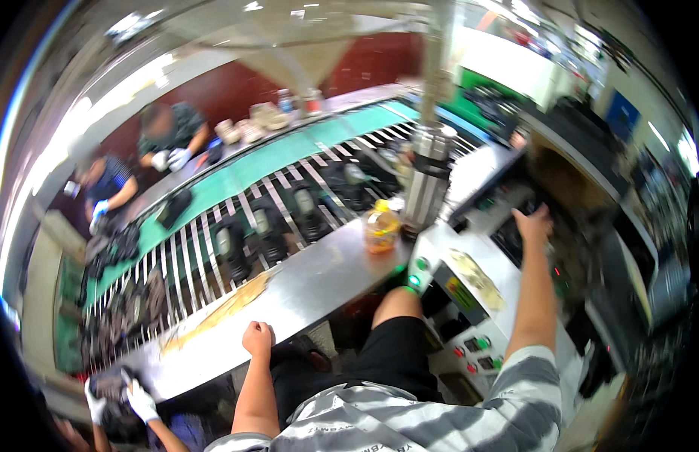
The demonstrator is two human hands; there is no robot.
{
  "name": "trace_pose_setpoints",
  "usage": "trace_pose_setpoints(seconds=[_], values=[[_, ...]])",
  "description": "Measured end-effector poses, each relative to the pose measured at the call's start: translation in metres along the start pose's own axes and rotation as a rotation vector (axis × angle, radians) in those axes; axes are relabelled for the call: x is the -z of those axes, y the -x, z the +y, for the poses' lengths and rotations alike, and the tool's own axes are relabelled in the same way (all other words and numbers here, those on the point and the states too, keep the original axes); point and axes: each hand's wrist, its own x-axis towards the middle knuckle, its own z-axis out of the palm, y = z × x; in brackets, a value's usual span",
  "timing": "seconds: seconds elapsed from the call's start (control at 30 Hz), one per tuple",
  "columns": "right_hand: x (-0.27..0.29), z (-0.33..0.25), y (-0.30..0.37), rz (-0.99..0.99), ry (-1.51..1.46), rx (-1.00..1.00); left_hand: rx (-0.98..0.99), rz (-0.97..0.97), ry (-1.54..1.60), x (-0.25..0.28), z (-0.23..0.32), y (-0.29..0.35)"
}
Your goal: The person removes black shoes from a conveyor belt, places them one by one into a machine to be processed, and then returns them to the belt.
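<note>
My left hand (257,339) is closed in a fist beside the front edge of a metal ledge (312,290), and nothing shows in it. At the right, my right hand (533,224) reaches over a white machine (470,256), thumb and fingers apart. Just left of that hand lies a dark object (509,239), blurred, whose kind I cannot tell. Whether the fingertips touch anything there is unclear. Beyond the ledge, several dark shoes (268,232) rest on a conveyor of metal slats (206,264).
An orange-yellow plastic bottle (381,228) stands by a steel cylinder (427,181). Lit buttons (415,281) sit on the machine's front. Gloved co-workers' hands (142,401) hold something dark at lower left. Two people work behind the green belt (251,167), with pale shoes (268,116) near them.
</note>
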Motion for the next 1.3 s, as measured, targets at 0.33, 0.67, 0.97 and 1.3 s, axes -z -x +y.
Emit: trace_pose_setpoints(seconds=[0.33, 0.67, 0.97, 1.3], values=[[-0.002, -0.023, 0.014, -0.007, -0.066, -0.579, 0.0, 0.026, 0.047, 0.022, -0.017, 0.015], [-0.046, 0.05, 0.12, 0.528, -0.43, -0.06, 0.089, -0.016, 0.098, 0.017, -0.009, 0.009], [-0.074, -0.072, 0.326, -0.841, -1.749, 0.0, 0.054, -0.82, 1.364, 0.058, 0.143, 0.027], [-0.04, -0.281, 0.481, -1.307, -0.892, 0.999, 0.461, 0.043, 1.606, 0.178, 0.012, -0.008]])
